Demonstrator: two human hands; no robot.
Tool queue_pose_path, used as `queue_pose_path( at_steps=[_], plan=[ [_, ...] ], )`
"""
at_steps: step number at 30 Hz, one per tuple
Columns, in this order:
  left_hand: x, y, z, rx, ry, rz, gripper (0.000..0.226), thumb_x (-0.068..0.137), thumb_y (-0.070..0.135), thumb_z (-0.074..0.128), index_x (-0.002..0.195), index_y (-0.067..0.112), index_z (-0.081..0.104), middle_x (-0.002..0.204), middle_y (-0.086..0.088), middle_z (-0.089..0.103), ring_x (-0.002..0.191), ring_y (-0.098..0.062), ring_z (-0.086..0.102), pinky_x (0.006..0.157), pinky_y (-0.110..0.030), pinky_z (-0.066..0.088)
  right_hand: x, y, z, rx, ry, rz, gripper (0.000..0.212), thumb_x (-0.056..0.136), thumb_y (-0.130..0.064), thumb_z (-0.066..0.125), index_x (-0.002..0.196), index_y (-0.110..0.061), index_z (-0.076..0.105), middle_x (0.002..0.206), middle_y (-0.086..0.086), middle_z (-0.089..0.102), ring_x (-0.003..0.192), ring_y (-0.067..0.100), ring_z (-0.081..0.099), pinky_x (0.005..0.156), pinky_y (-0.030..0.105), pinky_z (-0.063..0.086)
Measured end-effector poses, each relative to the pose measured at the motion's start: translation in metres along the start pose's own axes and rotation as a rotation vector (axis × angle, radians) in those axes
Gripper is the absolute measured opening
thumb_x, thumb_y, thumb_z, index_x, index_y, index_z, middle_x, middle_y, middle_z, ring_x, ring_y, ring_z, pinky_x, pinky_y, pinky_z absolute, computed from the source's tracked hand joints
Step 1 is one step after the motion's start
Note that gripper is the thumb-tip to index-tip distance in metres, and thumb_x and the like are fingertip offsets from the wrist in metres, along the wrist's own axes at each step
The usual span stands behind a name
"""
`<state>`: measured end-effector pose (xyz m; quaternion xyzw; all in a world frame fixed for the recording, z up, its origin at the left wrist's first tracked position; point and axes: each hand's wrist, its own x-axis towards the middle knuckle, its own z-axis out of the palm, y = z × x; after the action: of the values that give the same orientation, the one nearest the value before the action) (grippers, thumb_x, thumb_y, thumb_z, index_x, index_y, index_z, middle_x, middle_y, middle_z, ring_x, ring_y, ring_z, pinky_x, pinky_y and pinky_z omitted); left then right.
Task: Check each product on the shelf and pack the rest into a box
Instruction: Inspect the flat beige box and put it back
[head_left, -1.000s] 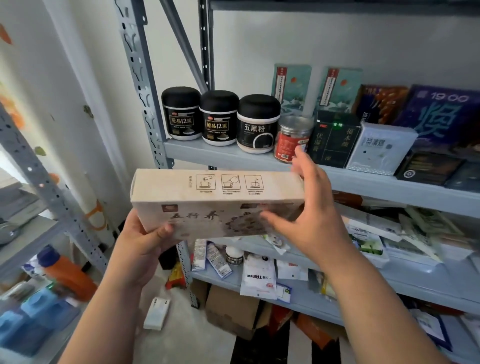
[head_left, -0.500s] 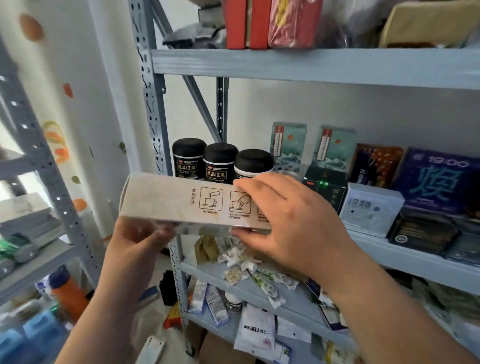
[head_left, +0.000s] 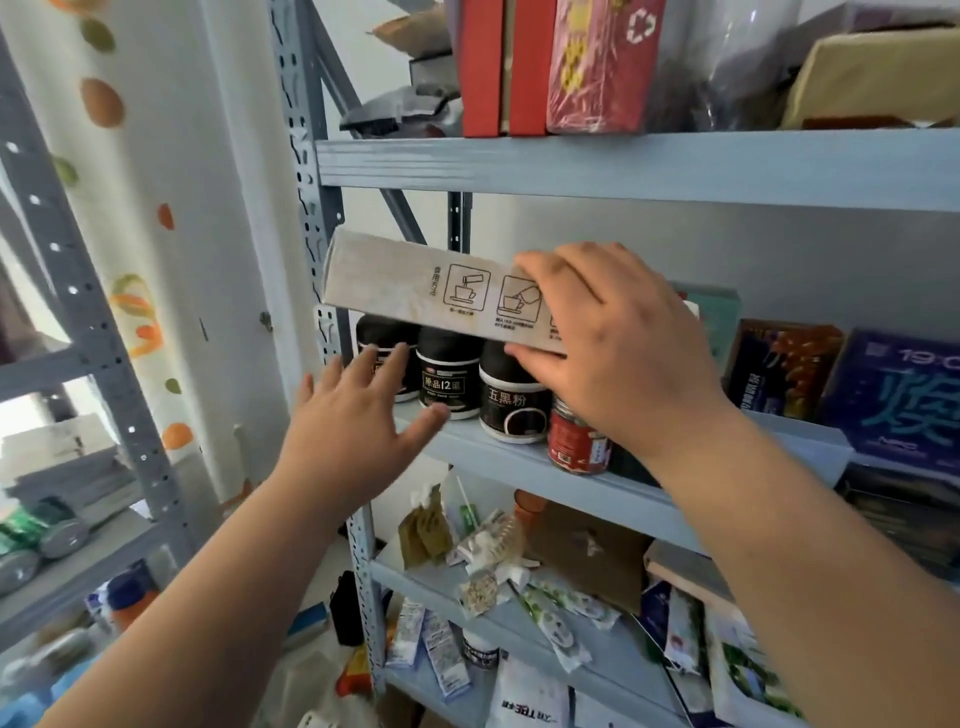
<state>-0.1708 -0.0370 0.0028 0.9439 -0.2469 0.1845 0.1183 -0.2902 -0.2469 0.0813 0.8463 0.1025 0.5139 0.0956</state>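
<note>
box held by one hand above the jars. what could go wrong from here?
1. The right hand grips the box at one end only; its free end hangs over the jars and could dip and knock them.
2. The open left hand is close by the leftmost jar; a brush could tip it.
3. The red can stands near the shelf front under the right wrist; the forearm might sweep it off.

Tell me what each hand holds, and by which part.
Right hand grips the beige carton by its right end; left hand holds nothing.
</note>
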Motion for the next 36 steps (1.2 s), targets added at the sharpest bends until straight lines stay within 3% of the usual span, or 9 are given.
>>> queue_pose_path(
  at_steps=[2, 5, 13, 16, 21, 23, 27, 36],
  plan=[
    [0.014, 0.000, 0.009, 0.089, 0.042, 0.113, 0.092, 0.084, 0.089, 0.003, 0.163, 0.040, 0.001, 0.172, -0.007, 0.010, 0.157, -0.038, 0.001, 0.125, -0.060, 0.002, 0.012, 0.006, 0.017, -0.024, -0.012, -0.011, 0.060, 0.077, -0.028, 0.088, 0.125, -0.003, 0.063, 0.109, 0.013, 0.067, 0.096, 0.033, 0.063, 0.080, 0.041, 0.053],
    [0.039, -0.003, 0.023, 0.119, 0.092, 0.249, 0.090, 0.085, 0.090, 0.000, 0.162, 0.042, -0.002, 0.172, -0.008, 0.006, 0.156, -0.042, -0.007, 0.123, -0.065, -0.002, 0.032, 0.009, 0.043, -0.056, -0.027, -0.026, 0.059, 0.076, -0.028, 0.088, 0.124, -0.003, 0.064, 0.108, 0.013, 0.067, 0.096, 0.034, 0.063, 0.081, 0.042, 0.053],
    [0.110, -0.028, 0.057, 0.060, 0.092, 0.371, 0.084, 0.087, 0.085, -0.002, 0.160, 0.043, -0.009, 0.172, -0.009, 0.006, 0.156, -0.045, -0.004, 0.122, -0.067, 0.001, 0.083, 0.013, 0.117, -0.145, -0.093, -0.024, 0.062, 0.077, -0.029, 0.088, 0.126, 0.000, 0.063, 0.111, 0.016, 0.068, 0.099, 0.035, 0.065, 0.084, 0.044, 0.055],
    [0.133, -0.035, 0.069, 0.016, 0.079, 0.402, 0.076, 0.094, 0.074, 0.010, 0.162, 0.040, 0.003, 0.171, -0.010, 0.012, 0.156, -0.046, 0.003, 0.122, -0.068, 0.006, 0.100, 0.018, 0.146, -0.164, -0.192, -0.002, 0.063, 0.081, -0.030, 0.085, 0.130, 0.001, 0.060, 0.115, 0.018, 0.067, 0.102, 0.037, 0.064, 0.087, 0.046, 0.054],
    [0.162, -0.046, 0.089, -0.006, 0.067, 0.462, 0.074, 0.097, 0.069, 0.015, 0.163, 0.037, 0.010, 0.170, -0.011, 0.019, 0.155, -0.046, 0.006, 0.122, -0.068, 0.008, 0.126, 0.023, 0.187, -0.178, -0.440, 0.098, 0.066, 0.096, -0.037, 0.068, 0.149, -0.009, 0.044, 0.142, 0.013, 0.053, 0.127, 0.034, 0.051, 0.105, 0.043, 0.040],
    [0.169, -0.051, 0.095, -0.007, 0.062, 0.493, 0.074, 0.097, 0.070, 0.013, 0.163, 0.037, 0.007, 0.171, -0.009, 0.016, 0.156, -0.046, 0.003, 0.122, -0.068, 0.005, 0.133, 0.025, 0.203, -0.196, -0.496, 0.148, 0.064, 0.097, -0.041, 0.066, 0.150, -0.012, 0.042, 0.144, 0.010, 0.051, 0.130, 0.033, 0.048, 0.102, 0.041, 0.039],
    [0.179, -0.058, 0.102, -0.027, 0.038, 0.524, 0.075, 0.097, 0.072, 0.013, 0.163, 0.038, 0.010, 0.170, -0.009, 0.019, 0.155, -0.048, 0.006, 0.120, -0.071, 0.002, 0.146, 0.035, 0.234, -0.242, -0.615, 0.247, 0.056, 0.097, -0.042, 0.065, 0.142, -0.014, 0.047, 0.137, 0.007, 0.053, 0.127, 0.029, 0.051, 0.077, 0.036, 0.034],
    [0.179, -0.066, 0.105, -0.073, -0.009, 0.563, 0.079, 0.092, 0.079, 0.008, 0.160, 0.043, -0.012, 0.172, -0.005, 0.006, 0.155, -0.046, 0.001, 0.117, -0.072, -0.010, 0.146, 0.073, 0.306, -0.205, -0.964, 0.428, 0.042, 0.095, -0.034, 0.068, 0.130, -0.016, 0.056, 0.118, 0.008, 0.059, 0.101, 0.026, 0.060, 0.076, 0.036, 0.050]
  ],
)
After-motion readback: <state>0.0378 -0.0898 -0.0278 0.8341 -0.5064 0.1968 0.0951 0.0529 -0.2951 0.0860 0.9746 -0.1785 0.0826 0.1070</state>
